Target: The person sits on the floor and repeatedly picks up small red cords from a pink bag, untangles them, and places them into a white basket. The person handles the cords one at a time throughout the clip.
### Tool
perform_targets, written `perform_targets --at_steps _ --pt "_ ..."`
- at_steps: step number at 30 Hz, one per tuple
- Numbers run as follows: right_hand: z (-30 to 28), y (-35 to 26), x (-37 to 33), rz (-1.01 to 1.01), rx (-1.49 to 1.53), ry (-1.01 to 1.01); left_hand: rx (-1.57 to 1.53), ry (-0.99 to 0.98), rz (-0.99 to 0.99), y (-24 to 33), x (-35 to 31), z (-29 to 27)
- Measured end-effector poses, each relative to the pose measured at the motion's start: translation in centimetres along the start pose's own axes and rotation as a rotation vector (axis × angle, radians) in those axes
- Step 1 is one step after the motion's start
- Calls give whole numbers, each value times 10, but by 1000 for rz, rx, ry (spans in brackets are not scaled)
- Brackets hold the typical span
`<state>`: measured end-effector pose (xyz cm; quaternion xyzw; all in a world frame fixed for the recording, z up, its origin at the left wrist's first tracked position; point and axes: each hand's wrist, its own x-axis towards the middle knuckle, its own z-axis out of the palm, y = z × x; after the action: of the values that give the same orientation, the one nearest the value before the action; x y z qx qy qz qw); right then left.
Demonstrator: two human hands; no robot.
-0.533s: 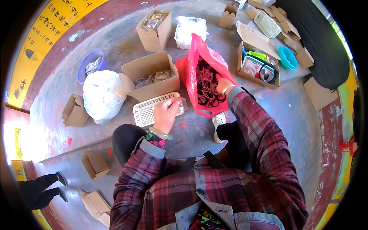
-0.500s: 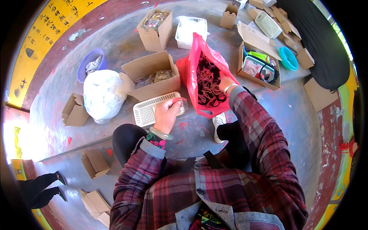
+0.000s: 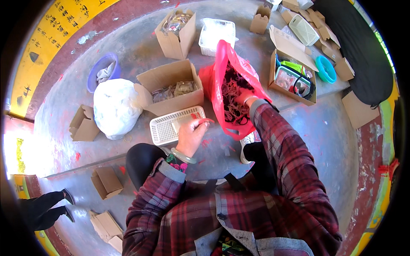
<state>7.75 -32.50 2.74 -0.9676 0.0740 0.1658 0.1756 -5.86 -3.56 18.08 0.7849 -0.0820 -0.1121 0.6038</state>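
A pink-red plastic bag stands in front of me, its mouth spread open. Inside lies a tangle of dark red and pinkish cords. My right hand reaches into the bag from the right; its fingers are partly hidden among the cords. To the left of the bag, my left hand is closed in a pinch around a thin red strip, whose end sticks out past the fingertips. Behind that hand lies a white perforated plastic basket, with a pale flat piece and a small red bit in it.
An open cardboard box of small packets stands behind the basket, beside a stuffed white plastic bag. At right are an open carton and a teal basin. Another person's legs show at lower left. A floor step crosses the scene.
My right hand has shifted slightly left and down within the bag, and the bag's mouth has changed shape. My left hand has moved a little right and nearer, still pinching the red strip.
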Motion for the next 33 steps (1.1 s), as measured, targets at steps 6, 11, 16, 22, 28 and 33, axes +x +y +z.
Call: perform_targets --at_steps 6,11,16,22,28,33 --pt "5 -43 -18 -189 91 -104 11 15 -34 -13 0 0" --pt "-8 -41 -31 -371 543 -86 -11 3 -41 -17 1 4" --pt "-34 -42 -31 -363 788 -107 41 -2 -45 -20 1 1" --pt "-42 26 2 -151 725 274 42 -13 -27 -17 2 4" --pt "-41 10 2 -23 648 169 -19 7 -43 -27 1 3" --pt "-30 -8 7 -13 635 53 10 -12 -51 -20 1 5"
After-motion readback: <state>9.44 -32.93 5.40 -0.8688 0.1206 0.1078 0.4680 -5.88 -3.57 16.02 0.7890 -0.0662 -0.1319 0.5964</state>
